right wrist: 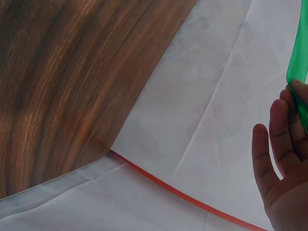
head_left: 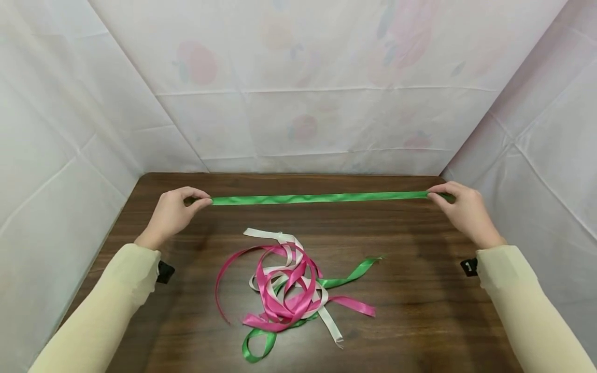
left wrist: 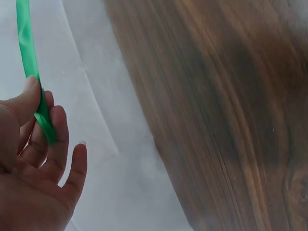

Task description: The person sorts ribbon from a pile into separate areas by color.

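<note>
Green ribbon, head view: we see the green ribbon [head_left: 317,198] drawn nearly straight over the far part of the counter [head_left: 410,290]; tension from both sides probably takes out its sag.
Hands, head view: the left hand [head_left: 174,210] and right hand [head_left: 466,207] each pinch one end between thumb and fingers, set wide apart, we judge, because the strip is long.
Ribbon pile, head view: nearer the person, a loose ribbon pile [head_left: 268,298] of pink, white and green loops lies apart from the stretched strip; that gap likely spares it from snagging.
Left pinch, left wrist view: we find the thumb [left wrist: 31,94] pressed on the ribbon against the fingers, a short tail [left wrist: 46,127] hanging past, perhaps as margin against slipping; the little finger is spread, taking no part.
Right pinch, right wrist view: the grip sits at the frame's edge, partly cut off; we see two outer fingers loosely extended, seemingly because a thin ribbon needs only a light pinch.
</note>
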The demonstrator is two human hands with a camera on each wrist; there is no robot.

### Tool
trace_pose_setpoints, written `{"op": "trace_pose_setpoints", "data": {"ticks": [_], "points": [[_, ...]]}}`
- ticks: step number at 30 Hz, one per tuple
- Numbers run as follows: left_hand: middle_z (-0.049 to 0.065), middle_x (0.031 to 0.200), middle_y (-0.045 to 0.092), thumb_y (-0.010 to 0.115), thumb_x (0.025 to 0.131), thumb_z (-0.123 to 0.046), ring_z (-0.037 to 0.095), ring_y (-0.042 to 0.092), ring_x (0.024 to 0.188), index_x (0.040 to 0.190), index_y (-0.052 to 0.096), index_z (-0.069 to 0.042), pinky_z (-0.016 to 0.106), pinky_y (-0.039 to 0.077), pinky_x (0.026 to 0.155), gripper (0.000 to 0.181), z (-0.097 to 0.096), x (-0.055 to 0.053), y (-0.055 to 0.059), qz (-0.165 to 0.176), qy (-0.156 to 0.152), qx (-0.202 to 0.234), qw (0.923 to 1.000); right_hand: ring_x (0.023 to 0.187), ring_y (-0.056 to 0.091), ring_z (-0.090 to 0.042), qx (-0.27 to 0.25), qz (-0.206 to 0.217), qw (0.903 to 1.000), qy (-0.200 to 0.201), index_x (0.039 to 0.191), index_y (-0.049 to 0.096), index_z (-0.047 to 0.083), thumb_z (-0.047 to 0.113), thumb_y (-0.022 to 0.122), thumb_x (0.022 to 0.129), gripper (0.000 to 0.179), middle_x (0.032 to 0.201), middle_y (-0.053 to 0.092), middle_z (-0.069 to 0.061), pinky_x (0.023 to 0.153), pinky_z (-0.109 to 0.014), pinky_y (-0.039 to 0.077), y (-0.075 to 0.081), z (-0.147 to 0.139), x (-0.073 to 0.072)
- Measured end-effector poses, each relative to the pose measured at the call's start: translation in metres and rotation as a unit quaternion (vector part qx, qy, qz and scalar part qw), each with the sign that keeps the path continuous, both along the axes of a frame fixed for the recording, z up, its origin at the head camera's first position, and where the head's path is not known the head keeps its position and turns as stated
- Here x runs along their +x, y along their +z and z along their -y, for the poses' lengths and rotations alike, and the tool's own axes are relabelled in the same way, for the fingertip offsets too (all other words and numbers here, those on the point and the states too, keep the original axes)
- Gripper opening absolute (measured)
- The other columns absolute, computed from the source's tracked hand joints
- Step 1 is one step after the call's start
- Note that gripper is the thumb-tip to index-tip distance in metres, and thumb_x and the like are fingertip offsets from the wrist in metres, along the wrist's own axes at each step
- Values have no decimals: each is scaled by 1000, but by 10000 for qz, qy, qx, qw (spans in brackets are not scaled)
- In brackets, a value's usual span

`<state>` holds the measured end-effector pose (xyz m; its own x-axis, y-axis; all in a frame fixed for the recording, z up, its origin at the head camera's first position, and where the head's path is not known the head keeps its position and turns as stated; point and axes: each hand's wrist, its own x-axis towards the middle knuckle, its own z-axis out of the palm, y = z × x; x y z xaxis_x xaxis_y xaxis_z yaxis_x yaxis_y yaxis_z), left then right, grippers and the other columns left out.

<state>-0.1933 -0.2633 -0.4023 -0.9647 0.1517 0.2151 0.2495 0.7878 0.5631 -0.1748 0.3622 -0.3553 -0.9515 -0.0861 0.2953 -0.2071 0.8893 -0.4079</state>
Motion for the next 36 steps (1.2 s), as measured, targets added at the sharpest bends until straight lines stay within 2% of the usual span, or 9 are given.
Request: {"op": "trace_pose_setpoints", "data": {"ticks": [3,5,7,13,16,21,26,32,36], "points": [[14,94,77,72,98,-32,13,40,54,108,78,-10,29,39,64,25,7,-6,0,-5,116,-85,9999,105,65,-39,-90,270,9996,-24,118,75,6,25,65,103,26,120,72,-20,86,-49,52,0,-1,-6],[13,80,74,73,97,-33,9,23,49,109,78,-10,28,33,57,26,11,-11,1,74,194,-77,9998,118,61,-47,-162,432,9989,-21,120,73,5,26,64,104,29,125,69,-23,93,-62,49,0,-1,-10],[14,78,73,73,97,-34,7,20,49,109,78,-10,28,29,53,28,14,-15,1,162,263,-28,9995,122,59,-49,-175,536,9984,-33,120,73,5,29,64,104,31,127,68,-24,97,-64,47,-1,-2,-14],[22,116,74,68,100,-37,20,52,72,114,77,-9,31,41,66,33,17,-28,1,379,450,82,9982,122,60,-45,-223,882,9957,-142,123,72,8,40,61,104,39,134,66,-23,94,-58,49,-5,-1,-29],[24,120,72,66,102,-35,32,63,94,116,75,-6,40,48,76,34,15,-33,0,398,445,110,9982,92,63,-39,-301,1086,9934,-219,126,71,10,45,58,104,44,137,64,-25,79,-49,49,-7,-2,-36],[27,123,70,64,103,-34,44,63,111,119,74,-3,55,50,89,36,12,-42,-2,441,417,184,9980,60,39,-23,-452,1359,9892,-326,129,70,11,47,57,104,45,138,62,-26,67,-39,40,-14,-5,-46],[27,122,71,66,102,-34,45,62,114,116,75,-2,59,50,94,37,12,-52,-11,481,458,244,9975,74,47,-21,-501,1380,9885,-355,127,71,10,44,58,105,44,138,63,-25,75,-39,41,-26,-4,-58],[24,110,75,69,100,-35,39,66,99,109,78,-2,47,51,84,36,14,-61,-24,448,627,160,9969,61,44,-21,-565,1397,9876,-448,125,71,5,39,60,105,41,129,65,-29,66,-37,41,-37,-2,-71],[24,109,75,70,99,-34,38,64,98,108,78,-2,41,49,79,35,10,-65,-27,612,708,120,9955,79,54,-29,-596,1488,9859,-483,125,70,4,37,59,105,40,140,59,-30,75,-42,44,-48,-3,-77]]}}
